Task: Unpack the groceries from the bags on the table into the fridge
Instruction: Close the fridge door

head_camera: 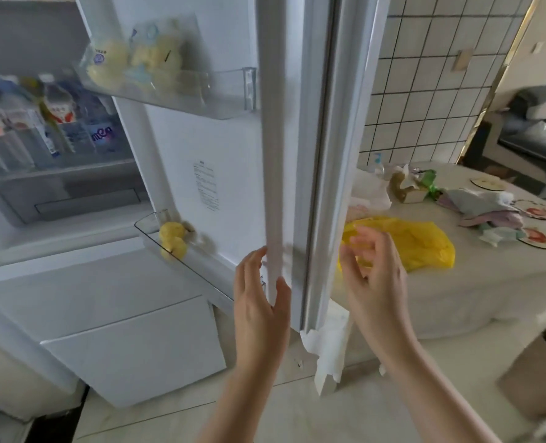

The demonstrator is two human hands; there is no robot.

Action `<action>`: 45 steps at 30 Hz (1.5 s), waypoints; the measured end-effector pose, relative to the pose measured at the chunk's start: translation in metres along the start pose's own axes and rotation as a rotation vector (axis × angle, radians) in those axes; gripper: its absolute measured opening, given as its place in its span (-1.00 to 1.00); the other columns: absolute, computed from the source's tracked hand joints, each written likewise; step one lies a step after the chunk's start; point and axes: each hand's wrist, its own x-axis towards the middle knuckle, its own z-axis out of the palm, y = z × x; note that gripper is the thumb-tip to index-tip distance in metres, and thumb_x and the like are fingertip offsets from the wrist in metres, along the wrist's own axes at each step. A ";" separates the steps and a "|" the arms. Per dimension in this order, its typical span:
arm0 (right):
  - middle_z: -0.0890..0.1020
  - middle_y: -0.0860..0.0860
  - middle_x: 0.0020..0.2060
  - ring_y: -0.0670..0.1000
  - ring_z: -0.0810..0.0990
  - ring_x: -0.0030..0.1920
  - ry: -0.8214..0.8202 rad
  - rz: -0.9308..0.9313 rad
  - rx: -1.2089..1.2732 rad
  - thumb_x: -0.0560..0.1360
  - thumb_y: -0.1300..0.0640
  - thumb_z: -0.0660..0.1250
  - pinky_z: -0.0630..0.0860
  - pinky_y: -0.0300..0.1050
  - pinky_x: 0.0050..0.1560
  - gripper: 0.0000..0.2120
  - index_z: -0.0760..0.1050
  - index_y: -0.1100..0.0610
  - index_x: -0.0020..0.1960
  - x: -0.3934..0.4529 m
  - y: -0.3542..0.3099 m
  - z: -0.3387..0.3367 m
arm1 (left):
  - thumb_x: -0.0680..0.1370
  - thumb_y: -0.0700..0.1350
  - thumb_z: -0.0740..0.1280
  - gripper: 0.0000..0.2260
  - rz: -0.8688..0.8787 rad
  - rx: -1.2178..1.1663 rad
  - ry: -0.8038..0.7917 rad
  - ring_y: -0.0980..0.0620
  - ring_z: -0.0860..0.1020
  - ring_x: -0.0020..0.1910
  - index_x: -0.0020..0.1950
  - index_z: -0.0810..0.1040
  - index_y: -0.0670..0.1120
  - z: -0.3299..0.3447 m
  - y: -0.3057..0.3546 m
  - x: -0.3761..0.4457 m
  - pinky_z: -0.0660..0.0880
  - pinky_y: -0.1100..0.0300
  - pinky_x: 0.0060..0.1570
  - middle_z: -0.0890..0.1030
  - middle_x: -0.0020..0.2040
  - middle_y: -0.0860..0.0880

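The fridge stands open on the left, with its white door [220, 174] swung toward me. My left hand [260, 302] grips the door's edge, thumb on one side and fingers on the other. My right hand [375, 273] hovers empty with loosely spread fingers, just right of the door and in front of a yellow plastic bag [425, 241] on the table [489, 282]. Packets of yellow food [137, 59] fill the upper door shelf. Two yellow fruits [172, 239] sit in the lower door shelf. Water bottles [41, 119] stand inside the fridge.
A white bag [371, 190], crumpled wrappers [409, 183], folded cloths [486, 209] and round coasters [537, 239] lie on the table. White paper [332, 356] hangs below the door's corner. A brown bin [540, 372] stands on the floor at right. Tiled wall behind.
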 end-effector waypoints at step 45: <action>0.37 -0.03 0.36 -0.06 0.36 0.40 -0.667 -0.424 0.448 0.54 0.14 0.33 0.47 -0.03 0.29 -0.56 0.37 0.18 0.39 -0.140 -0.190 0.214 | 0.59 0.15 0.05 -0.53 -0.192 0.030 0.513 0.16 0.54 0.15 0.46 0.37 0.06 -0.282 -0.089 -0.045 0.46 0.25 0.20 0.59 0.14 0.08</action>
